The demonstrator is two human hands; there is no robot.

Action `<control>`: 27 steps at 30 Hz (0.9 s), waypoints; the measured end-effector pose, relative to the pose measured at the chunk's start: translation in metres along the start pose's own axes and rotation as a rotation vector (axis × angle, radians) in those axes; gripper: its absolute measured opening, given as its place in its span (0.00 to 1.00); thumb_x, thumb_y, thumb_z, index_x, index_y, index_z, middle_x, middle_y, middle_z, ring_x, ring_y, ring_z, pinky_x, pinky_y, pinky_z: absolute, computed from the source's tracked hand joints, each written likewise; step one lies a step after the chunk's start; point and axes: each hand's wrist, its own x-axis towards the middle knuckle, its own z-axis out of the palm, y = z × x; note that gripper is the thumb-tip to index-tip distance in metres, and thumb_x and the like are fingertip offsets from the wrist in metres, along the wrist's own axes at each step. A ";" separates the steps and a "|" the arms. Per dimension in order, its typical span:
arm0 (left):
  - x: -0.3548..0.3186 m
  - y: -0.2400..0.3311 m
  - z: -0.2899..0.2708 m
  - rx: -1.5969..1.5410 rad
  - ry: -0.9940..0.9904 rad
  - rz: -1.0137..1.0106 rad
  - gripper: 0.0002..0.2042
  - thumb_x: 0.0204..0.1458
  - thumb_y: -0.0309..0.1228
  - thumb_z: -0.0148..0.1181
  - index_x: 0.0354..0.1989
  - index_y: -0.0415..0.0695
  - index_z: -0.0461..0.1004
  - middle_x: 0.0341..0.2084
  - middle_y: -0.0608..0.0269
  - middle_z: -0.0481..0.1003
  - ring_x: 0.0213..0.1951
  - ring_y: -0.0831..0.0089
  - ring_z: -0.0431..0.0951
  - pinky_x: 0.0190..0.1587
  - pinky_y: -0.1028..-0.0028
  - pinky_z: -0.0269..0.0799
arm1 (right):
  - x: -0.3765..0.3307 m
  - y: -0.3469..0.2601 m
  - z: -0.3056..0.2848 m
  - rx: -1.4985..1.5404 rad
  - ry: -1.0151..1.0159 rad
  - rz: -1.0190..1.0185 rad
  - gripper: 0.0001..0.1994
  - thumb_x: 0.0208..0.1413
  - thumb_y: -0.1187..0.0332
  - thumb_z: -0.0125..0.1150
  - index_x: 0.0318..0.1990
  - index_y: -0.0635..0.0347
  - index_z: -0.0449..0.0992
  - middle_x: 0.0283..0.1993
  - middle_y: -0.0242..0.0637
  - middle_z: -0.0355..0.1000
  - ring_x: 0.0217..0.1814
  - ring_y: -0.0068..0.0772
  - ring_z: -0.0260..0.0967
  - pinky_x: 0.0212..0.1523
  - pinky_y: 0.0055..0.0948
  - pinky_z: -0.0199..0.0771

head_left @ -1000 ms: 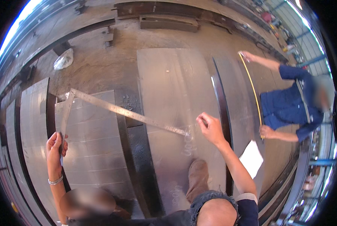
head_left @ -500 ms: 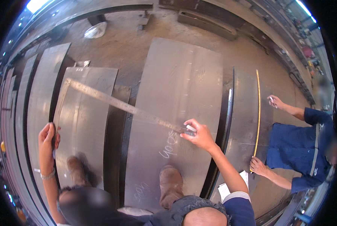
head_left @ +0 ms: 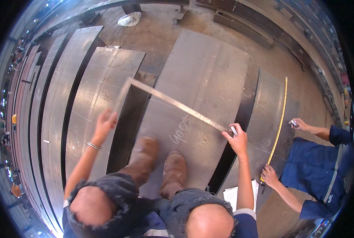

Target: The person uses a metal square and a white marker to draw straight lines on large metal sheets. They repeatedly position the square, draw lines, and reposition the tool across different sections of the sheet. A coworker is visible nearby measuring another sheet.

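A metal framing square (head_left: 177, 104) spans the wide steel plate (head_left: 208, 71), its corner pointing away from me. My left hand (head_left: 105, 126), blurred, is closed at the end of the short leg. The far end of the long leg is pinched in my right hand (head_left: 237, 141). That hand also holds a white chalk stick (head_left: 234, 130) between its fingers. Chalk writing (head_left: 179, 129) marks the plate below the long leg. Both my boots (head_left: 173, 168) rest on this plate.
A co-worker (head_left: 315, 170) crouches at the right, with a yellow tape measure (head_left: 279, 123) stretched along another plate. White papers (head_left: 231, 194) lie beside my right forearm. Dark gaps (head_left: 123, 135) separate the plates. Another chalk piece (head_left: 46, 141) lies at the left.
The framing square and both hands have moved right, bringing the square's corner over the gap beside the wide plate. My left boot has shifted from the left plate onto the wide one.
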 end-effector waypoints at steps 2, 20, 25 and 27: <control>-0.006 -0.043 0.012 -0.059 -0.072 -0.069 0.12 0.61 0.37 0.62 0.45 0.43 0.73 0.23 0.71 0.74 0.24 0.84 0.72 0.24 0.82 0.65 | -0.006 0.010 0.003 0.038 0.019 0.062 0.20 0.47 0.60 0.75 0.43 0.56 0.74 0.30 0.38 0.79 0.29 0.36 0.76 0.33 0.35 0.72; -0.002 -0.115 0.078 0.376 -0.086 0.029 0.18 0.56 0.45 0.62 0.44 0.42 0.82 0.36 0.48 0.80 0.40 0.52 0.81 0.43 0.60 0.75 | -0.010 0.012 -0.025 -0.105 0.211 0.260 0.09 0.59 0.66 0.64 0.38 0.63 0.77 0.30 0.36 0.78 0.32 0.23 0.75 0.36 0.26 0.73; 0.004 -0.103 0.083 0.362 -0.164 0.040 0.18 0.61 0.44 0.54 0.46 0.42 0.81 0.35 0.46 0.79 0.40 0.48 0.79 0.45 0.56 0.74 | 0.025 -0.024 -0.027 -0.175 0.176 0.261 0.09 0.59 0.66 0.63 0.38 0.63 0.78 0.28 0.35 0.78 0.31 0.25 0.75 0.37 0.28 0.74; 0.007 -0.096 0.082 0.406 -0.178 0.059 0.19 0.62 0.45 0.53 0.44 0.41 0.81 0.34 0.46 0.78 0.41 0.48 0.79 0.45 0.55 0.74 | 0.039 -0.034 -0.030 -0.151 0.154 0.256 0.09 0.59 0.66 0.63 0.38 0.64 0.79 0.28 0.35 0.78 0.30 0.24 0.75 0.36 0.27 0.74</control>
